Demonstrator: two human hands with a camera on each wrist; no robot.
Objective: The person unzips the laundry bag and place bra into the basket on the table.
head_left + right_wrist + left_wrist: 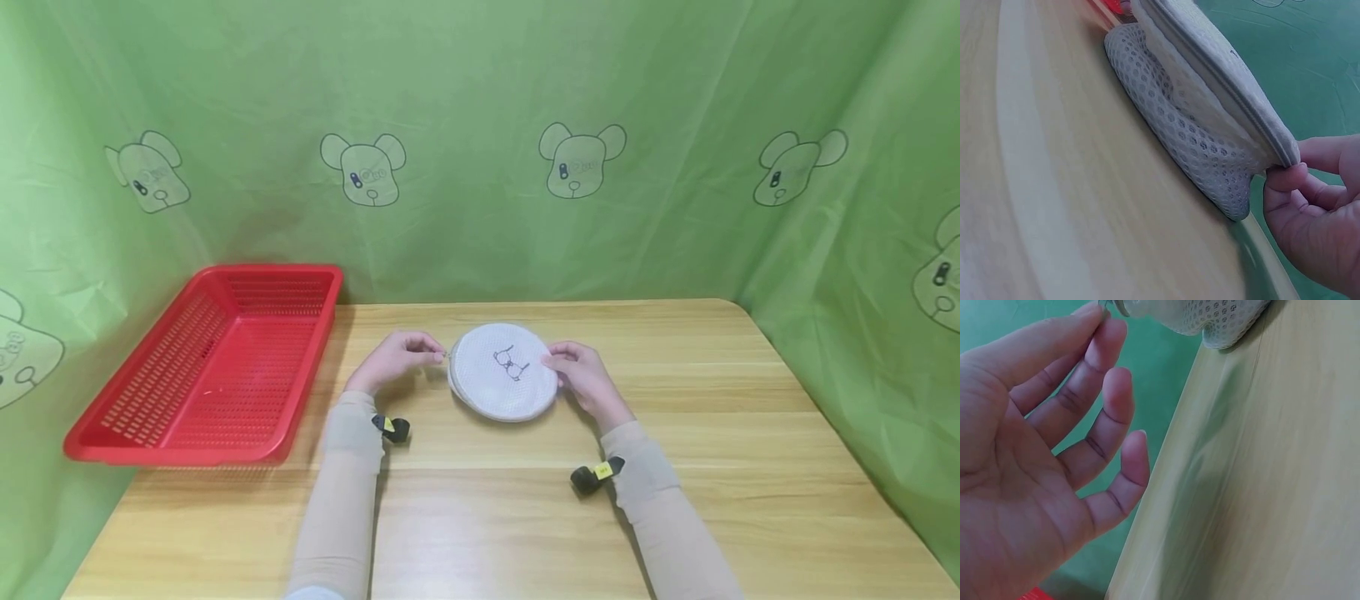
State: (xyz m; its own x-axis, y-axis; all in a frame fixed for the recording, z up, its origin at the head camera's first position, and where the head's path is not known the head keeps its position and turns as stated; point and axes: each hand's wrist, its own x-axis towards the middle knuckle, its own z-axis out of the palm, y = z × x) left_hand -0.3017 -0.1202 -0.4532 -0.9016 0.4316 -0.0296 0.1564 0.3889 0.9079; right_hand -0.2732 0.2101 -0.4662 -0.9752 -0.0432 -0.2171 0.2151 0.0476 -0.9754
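Observation:
A round white mesh zipper pouch with a line drawing of eyeglasses on its lid lies on the wooden table. My left hand pinches the small zipper pull at the pouch's left edge between thumb and index finger; in the left wrist view its other fingers are loosely bent. On the opposite side my right hand pinches the pouch's rim. The right wrist view shows the grey zipper along the lid's edge and the honeycomb mesh body sagging onto the table. Whatever the pouch contains is hidden.
To the left stands a red plastic basket with perforated walls, partly over the table's left edge. A green curtain printed with bear heads closes off the back and both sides. The wooden tabletop extends around the hands.

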